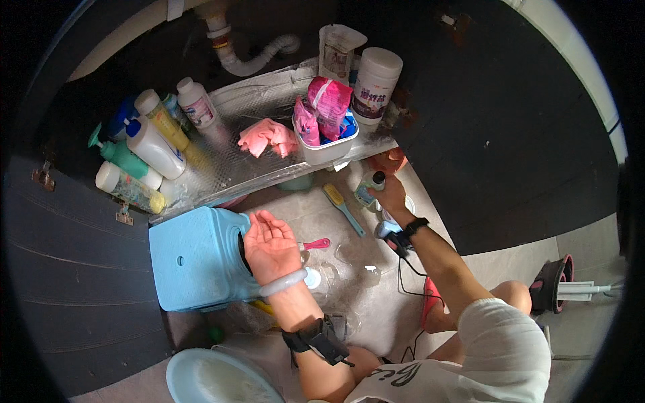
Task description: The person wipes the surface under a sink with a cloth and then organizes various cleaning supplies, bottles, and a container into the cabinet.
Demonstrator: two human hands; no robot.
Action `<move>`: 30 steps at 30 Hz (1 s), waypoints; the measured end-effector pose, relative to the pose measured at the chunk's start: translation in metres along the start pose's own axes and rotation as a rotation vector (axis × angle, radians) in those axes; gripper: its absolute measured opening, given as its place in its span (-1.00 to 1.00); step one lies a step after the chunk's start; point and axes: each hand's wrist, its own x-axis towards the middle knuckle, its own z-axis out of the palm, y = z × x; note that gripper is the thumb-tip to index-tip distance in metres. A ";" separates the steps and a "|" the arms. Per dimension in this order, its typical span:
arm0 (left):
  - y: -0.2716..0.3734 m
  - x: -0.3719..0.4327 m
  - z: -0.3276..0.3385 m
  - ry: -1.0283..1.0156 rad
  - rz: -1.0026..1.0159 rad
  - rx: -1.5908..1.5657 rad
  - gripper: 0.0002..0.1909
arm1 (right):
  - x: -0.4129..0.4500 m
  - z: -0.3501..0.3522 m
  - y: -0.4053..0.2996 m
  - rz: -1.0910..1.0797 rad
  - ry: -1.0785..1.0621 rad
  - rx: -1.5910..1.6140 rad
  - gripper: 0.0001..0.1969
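My right hand (391,194) grips a small clear bottle (365,190) with a black cap, low over the floor by the cabinet's right side. Beside that hand lie a blue-and-yellow scrub brush (344,207) and a reddish-orange object (388,160). My left hand (272,243) is palm up with loosely curled fingers and nothing in it, next to a light blue plastic stool (196,257). To its right a pink-handled brush (316,244) lies on the floor. On the foil-lined shelf (221,161) above are a pink cloth (268,137) and a white container (330,150) holding pink and blue packets.
Several bottles (156,147) stand at the shelf's left; a white tub (375,85) stands at its right. Dark cabinet doors (509,126) flank both sides. A pale blue basin (221,378) is at lower left, a dark bin (549,287) at right. Black cables (399,282) trail near my foot.
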 end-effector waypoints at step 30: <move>-0.013 0.000 0.012 0.038 0.041 0.000 -0.78 | 0.080 -0.199 -0.270 -0.641 0.130 0.018 -0.28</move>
